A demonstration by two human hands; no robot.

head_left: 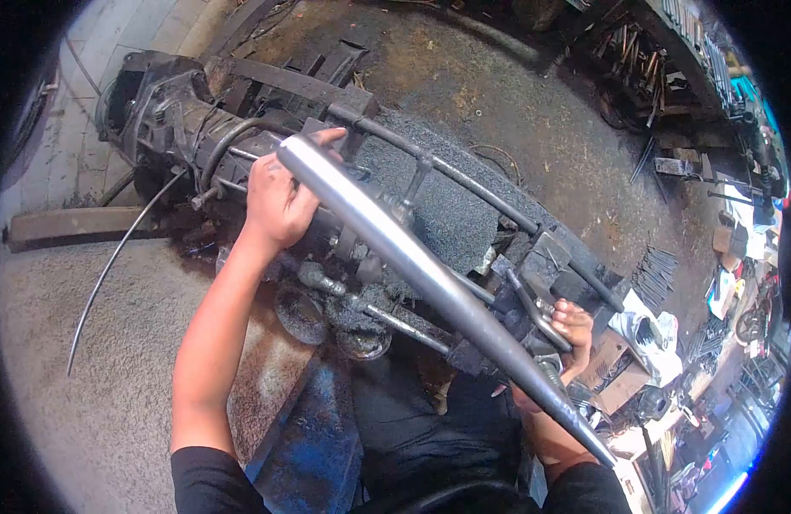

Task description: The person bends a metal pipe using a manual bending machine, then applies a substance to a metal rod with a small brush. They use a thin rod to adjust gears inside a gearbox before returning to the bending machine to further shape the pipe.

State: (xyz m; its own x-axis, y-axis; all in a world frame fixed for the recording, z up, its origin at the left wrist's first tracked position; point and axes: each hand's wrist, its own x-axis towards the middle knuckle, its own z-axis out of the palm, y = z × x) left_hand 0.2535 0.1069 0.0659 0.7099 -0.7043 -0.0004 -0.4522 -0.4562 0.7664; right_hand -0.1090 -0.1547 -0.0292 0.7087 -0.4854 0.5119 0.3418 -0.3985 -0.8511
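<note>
A long, shiny tapered metal bar (413, 265) slants across the view above the machine, its thick end at upper left and its thin end at lower right. My left hand (280, 197) is at the thick end, with fingers and thumb around its underside. Near the machine's right end, my right hand (574, 330) is closed around the end of a bent metal handle (533, 313), beneath and beside the bar. Dark, greasy machine parts (327, 283) covered in metal shavings lie under the bar.
The machine's motor end (164, 111) stands at upper left. Metal shavings (460, 214) fill the machine's tray. A thin rod (113, 274) curves at left. At right are a cardboard box (614, 373), white cloth (657, 343), a pile of rods (654, 274) and a tool rack (695, 51).
</note>
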